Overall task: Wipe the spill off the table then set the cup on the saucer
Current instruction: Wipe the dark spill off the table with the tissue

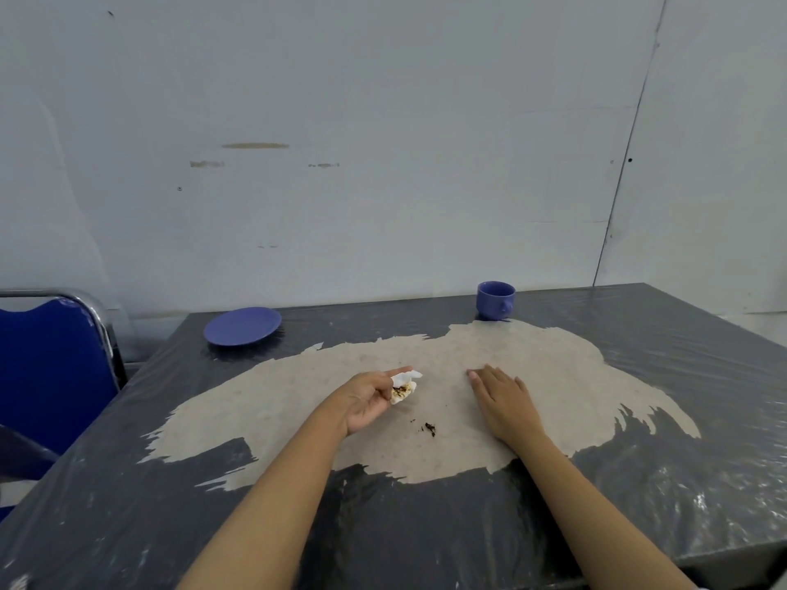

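Observation:
My left hand (pixel 369 401) holds a crumpled white tissue (pixel 403 387) stained with dark brown bits, palm turned inward, just above the table. A small patch of dark spill crumbs (pixel 429 428) lies on the worn tan area between my hands. With its fingers straight, my right hand (pixel 502 398) rests flat on the table to the right of the crumbs. At the far left of the table lies a blue saucer (pixel 242 326). The blue cup (pixel 495 300) stands upright at the far edge, right of centre, apart from the saucer.
The table (pixel 639 483) is dark with a large worn tan patch and stands against a pale wall. A blue chair with a metal frame (pixel 51 368) is at the table's left side.

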The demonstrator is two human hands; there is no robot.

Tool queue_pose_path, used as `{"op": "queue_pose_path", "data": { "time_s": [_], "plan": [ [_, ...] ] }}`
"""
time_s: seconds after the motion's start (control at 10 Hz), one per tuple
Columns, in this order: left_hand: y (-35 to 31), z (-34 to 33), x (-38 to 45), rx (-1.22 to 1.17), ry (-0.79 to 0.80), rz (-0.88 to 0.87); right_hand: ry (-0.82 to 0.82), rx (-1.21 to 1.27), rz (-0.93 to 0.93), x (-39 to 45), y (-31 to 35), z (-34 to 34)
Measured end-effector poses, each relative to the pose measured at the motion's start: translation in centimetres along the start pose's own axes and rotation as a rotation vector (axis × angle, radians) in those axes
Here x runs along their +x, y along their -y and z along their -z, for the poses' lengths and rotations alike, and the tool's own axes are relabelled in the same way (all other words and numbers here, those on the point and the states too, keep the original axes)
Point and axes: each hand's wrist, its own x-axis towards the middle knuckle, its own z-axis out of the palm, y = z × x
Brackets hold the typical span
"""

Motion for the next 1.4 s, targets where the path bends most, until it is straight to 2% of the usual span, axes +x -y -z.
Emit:
{"op": "queue_pose_path", "data": {
  "time_s": [0.1,0.2,0.4,0.6,1.2,1.4],
  "plan": [
    [0.1,0.2,0.0,-0.004,-0.024,-0.014,0.000,-0.008,0.002,0.1,0.0,0.0],
    [0.4,0.2,-0.1,0.103,-0.061,-0.046,0.001,-0.007,0.002,0.1,0.0,-0.1],
    [1.5,0.7,-0.2,0.709,-0.127,-0.258,-0.009,-0.011,0.007,0.2,-0.1,-0.2],
    [2.2,1.0,-0.7,0.938,-0.137,-0.398,-0.014,-0.010,0.004,0.1,0.0,-0.2],
    [2.0,-0.2,-0.8,1.104,0.008,-0.252,0.004,-0.020,0.006,0.1,-0.1,-0.1],
    [1.8,-1.0,-1.2,1.018,-0.040,-0.194,-0.005,-0.022,0.010,0.2,-0.1,-0.2]
  ]
}}
